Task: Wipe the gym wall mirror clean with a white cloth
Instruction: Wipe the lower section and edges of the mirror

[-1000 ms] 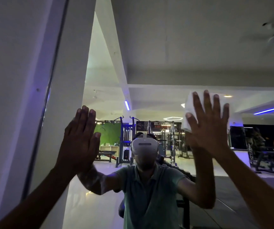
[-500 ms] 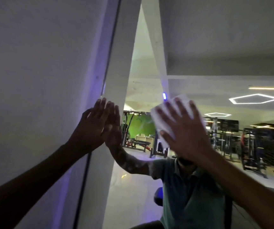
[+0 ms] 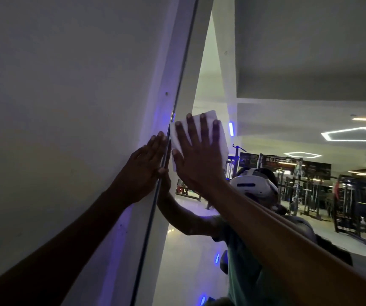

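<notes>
With my right hand (image 3: pixel 196 157) spread flat and its fingers straight and fanned apart, I press the white cloth (image 3: pixel 199 138) against the wall mirror (image 3: pixel 288 62), a little left of the frame's centre. Folded into a rough rectangle, the cloth shows above and to both sides of my fingers, and its left edge lies right at the mirror's thin metal edge strip (image 3: pixel 168 151), which runs as a slanted line from the top centre of the frame down to the bottom left of centre. My left hand (image 3: pixel 143 171) sits just left of that strip, flat on the plain wall (image 3: pixel 67 107), fingers straight and pressed together, with the fingertips near the cloth's left edge; the thumb reaches the strip. Both forearms stretch up from the lower corners of the frame. On the right half of the frame the glass gives back a dim gym: a reflected torso in a green shirt (image 3: pixel 243 272) at lower centre, wearing a white headset (image 3: pixel 252 184), weight machines (image 3: pixel 354 206) at the right edge, a glowing pentagon ceiling light (image 3: pixel 354 133) at the upper right, and small blue lights. A purple glow runs along the wall beside the strip.
</notes>
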